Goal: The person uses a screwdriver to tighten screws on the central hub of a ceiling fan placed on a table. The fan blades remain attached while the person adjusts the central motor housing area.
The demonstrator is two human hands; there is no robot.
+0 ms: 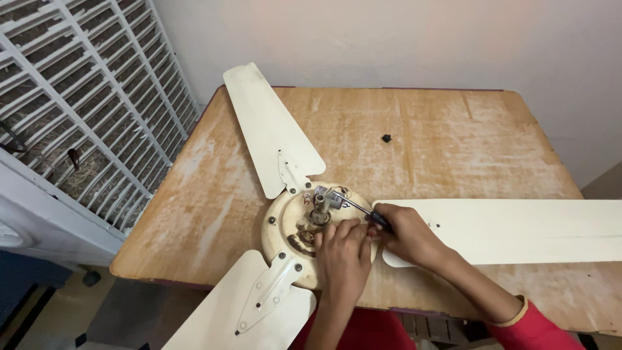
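Ceiling fan (304,223) lies on the wooden table (453,136), hub near the front edge; left hand (342,249) rests fingers curled on the hub, right hand (405,230) clenched round a screwdriver (363,209) aimed at the centre fitting; tip could slip, nicking the exposed wires.

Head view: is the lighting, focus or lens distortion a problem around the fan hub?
Head view: soft, even light, no glare; hub and both hands, left and right, sharp; screwdriver tip small but readable; wide-angle bending curves the window grille; the table edges splay outward.
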